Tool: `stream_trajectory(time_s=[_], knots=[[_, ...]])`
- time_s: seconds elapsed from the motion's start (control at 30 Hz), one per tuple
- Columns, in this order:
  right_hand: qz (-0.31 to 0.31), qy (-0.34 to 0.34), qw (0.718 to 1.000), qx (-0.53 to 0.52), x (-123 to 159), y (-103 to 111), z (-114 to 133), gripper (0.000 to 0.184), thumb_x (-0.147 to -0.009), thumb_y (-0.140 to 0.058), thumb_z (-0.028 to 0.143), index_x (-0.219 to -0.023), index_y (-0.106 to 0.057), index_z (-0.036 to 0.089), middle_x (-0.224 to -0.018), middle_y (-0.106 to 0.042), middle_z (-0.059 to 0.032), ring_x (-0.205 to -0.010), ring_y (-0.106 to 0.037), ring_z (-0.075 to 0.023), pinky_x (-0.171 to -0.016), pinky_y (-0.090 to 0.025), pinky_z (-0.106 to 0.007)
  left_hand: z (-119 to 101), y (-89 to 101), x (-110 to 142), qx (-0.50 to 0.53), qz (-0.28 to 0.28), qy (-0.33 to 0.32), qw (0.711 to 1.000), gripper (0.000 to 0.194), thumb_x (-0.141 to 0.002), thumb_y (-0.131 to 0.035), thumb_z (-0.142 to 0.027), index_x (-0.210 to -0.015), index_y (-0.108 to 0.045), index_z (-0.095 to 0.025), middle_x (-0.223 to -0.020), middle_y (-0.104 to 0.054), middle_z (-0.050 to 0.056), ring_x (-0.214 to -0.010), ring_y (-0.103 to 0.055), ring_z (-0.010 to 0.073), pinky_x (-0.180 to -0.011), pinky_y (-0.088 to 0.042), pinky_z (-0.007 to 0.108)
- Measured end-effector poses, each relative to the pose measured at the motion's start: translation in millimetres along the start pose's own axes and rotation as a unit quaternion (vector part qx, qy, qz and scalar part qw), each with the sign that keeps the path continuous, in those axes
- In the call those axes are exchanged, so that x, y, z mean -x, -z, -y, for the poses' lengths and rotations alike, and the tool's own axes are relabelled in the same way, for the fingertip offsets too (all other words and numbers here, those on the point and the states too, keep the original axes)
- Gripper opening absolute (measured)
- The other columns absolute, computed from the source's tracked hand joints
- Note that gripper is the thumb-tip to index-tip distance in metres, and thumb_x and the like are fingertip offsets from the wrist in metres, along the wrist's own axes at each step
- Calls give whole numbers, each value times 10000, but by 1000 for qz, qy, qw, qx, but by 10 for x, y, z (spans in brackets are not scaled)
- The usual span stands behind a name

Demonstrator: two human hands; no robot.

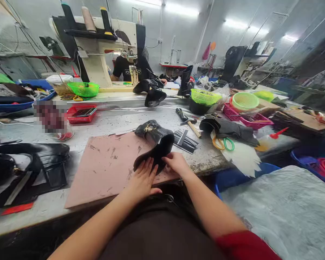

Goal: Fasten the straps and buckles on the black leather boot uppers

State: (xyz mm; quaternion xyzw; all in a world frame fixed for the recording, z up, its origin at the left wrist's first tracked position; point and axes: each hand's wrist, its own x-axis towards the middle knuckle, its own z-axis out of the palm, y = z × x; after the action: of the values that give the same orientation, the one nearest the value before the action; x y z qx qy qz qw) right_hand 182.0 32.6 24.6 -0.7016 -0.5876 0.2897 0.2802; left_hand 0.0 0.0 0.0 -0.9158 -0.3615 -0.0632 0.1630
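A glossy black boot upper (158, 135) with a gold buckle lies on a pinkish board (103, 162) at the table's front edge. My left hand (143, 177) rests flat on its near end, fingers stretched out and thumb spread. At the right side of that same end, my right hand (177, 164) pinches the edge between thumb and fingers. Black strips (185, 141) lie just right of the boot upper. Beyond them is a hammer (193, 128) with a wooden handle.
Scissors (223, 143) with orange and green handles lie at right, near a dark boot piece (233, 131). A red tray (81, 115) stands back left. More black boot pieces (28, 166) lie left. Across the table, a person (132, 68) sits behind a sewing machine (97, 50).
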Motion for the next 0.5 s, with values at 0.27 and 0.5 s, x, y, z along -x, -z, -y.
stream_trajectory(time_s=[0.27, 0.5], knots=[[-84, 23, 996, -12, 101, -197, 199, 111, -796, -458, 265, -866, -494, 187, -769, -596, -34, -728, -561, -184, -654, -401, -288, -12, -82, 34, 35, -10, 31, 999, 963, -716, -340, -727, -1293, -350, 45, -1355, -306, 293, -1289, -236, 364, -1044, -246, 475], [-63, 64, 996, -3, 27, -186, 73, 288, -680, -592, 193, -946, -482, 192, -737, -594, 6, -664, -575, -163, -623, -442, -272, -35, -64, 22, 58, -8, 58, 997, 898, -705, -445, -688, -1312, -354, -32, -1387, -313, 215, -1306, -218, 340, -1059, -214, 478]])
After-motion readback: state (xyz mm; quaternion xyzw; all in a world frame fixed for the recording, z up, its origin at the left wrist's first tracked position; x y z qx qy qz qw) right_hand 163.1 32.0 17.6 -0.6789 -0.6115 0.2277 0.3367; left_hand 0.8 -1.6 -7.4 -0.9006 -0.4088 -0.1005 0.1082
